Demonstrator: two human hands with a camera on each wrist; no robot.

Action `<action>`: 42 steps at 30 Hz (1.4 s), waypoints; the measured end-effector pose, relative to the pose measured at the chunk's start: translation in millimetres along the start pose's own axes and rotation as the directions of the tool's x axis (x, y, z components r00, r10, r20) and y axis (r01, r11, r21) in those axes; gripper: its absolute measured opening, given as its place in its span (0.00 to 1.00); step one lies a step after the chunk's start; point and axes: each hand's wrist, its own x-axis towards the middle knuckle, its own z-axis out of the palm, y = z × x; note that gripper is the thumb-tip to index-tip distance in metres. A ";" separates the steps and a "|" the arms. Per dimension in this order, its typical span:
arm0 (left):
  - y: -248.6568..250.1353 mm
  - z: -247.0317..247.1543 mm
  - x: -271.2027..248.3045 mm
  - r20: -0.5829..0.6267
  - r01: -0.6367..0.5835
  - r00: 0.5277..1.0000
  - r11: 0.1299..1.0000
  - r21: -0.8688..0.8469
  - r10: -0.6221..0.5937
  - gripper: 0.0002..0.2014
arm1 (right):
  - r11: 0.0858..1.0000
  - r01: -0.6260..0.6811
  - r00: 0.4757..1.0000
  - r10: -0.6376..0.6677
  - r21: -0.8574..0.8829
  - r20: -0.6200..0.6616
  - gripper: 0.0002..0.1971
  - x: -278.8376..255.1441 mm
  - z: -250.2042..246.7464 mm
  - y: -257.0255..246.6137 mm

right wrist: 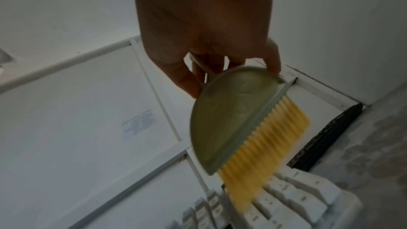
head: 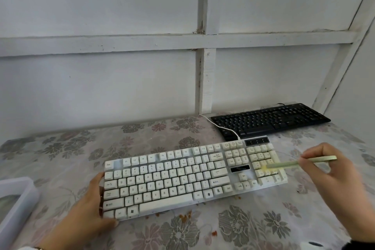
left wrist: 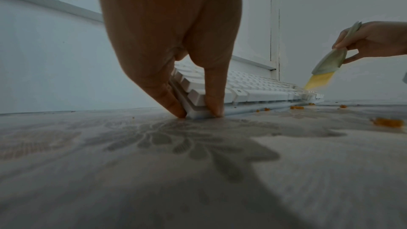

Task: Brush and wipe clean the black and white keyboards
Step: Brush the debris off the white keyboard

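Left hand (head: pixel 89 205) steadies white keyboard (head: pixel 182 176); right hand (head: pixel 332 170) pinches brush (head: pixel 294 163) above.

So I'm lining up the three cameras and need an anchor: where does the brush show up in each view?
Head: the brush is at right, bristles on the number pad of the white keyboard, held by the right hand.
Left wrist: brush at the far right edge, above the keyboard's far end.
Right wrist: brush fills the centre, bristles pointing down onto the keys.
Shared landmark: the white keyboard.

white keyboard (head: pixel 182 176) keys reading Esc, Back Space, Shift, Alt, QWERTY letters
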 end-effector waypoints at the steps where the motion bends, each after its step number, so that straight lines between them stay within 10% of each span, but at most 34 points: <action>1: -0.5 -0.2 0.4 0.002 0.005 1.000 1.000 -0.002 -0.005 0.55 | 0.999 -0.001 1.000 0.000 0.045 0.025 0.11 -0.4 1.8 -0.2; 12: 2.8 -1.3 -3.1 0.006 -0.004 1.000 1.000 -0.003 0.004 0.54 | 0.979 0.039 0.989 -0.067 -0.198 -0.133 0.19 1.2 -9.9 -9.9; 18: -0.9 -3.2 -4.9 0.013 -0.052 0.999 0.999 0.010 0.051 0.51 | 0.961 0.172 0.952 -0.218 0.215 0.213 0.14 -56.6 56.7 -80.5; 25: 8.3 -5.4 -11.0 -0.007 -0.130 0.991 0.991 0.026 0.130 0.47 | 0.921 0.345 0.823 -0.389 0.181 0.414 0.07 -128.3 161.8 -105.4; 33: 19.0 -3.5 -11.7 -0.062 -0.220 0.972 0.972 0.087 0.225 0.38 | 0.845 0.527 0.820 -0.476 -0.091 0.318 0.06 -159.0 203.5 -128.4; 42: -2.5 1.2 -0.5 -0.071 -0.184 0.979 0.980 0.069 0.189 0.49 | 0.886 0.423 0.897 -0.379 -0.189 0.227 0.10 -135.7 183.3 -113.4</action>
